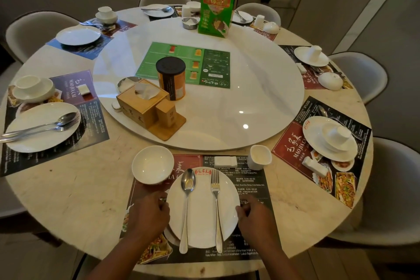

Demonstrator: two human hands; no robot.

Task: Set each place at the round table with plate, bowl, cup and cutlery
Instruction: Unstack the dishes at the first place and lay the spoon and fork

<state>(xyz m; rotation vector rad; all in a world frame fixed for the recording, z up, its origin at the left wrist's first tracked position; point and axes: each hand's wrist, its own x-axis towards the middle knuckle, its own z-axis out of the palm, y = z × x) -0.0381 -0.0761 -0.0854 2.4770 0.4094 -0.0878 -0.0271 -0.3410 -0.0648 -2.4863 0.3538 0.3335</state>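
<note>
Left hand (150, 213) and right hand (254, 213) grip the plate (202, 211) rim, fingers curled on either side. Spoon (187, 200) and fork (216, 200) lie between them; bowl (152, 164) just past left fingers, cup (259, 157) beyond the right ones.

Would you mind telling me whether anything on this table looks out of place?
Yes: at the far-right place the cup stands upside down on its plate and the bowl lies upside down, whereas those by the near plate stand upright.
</note>
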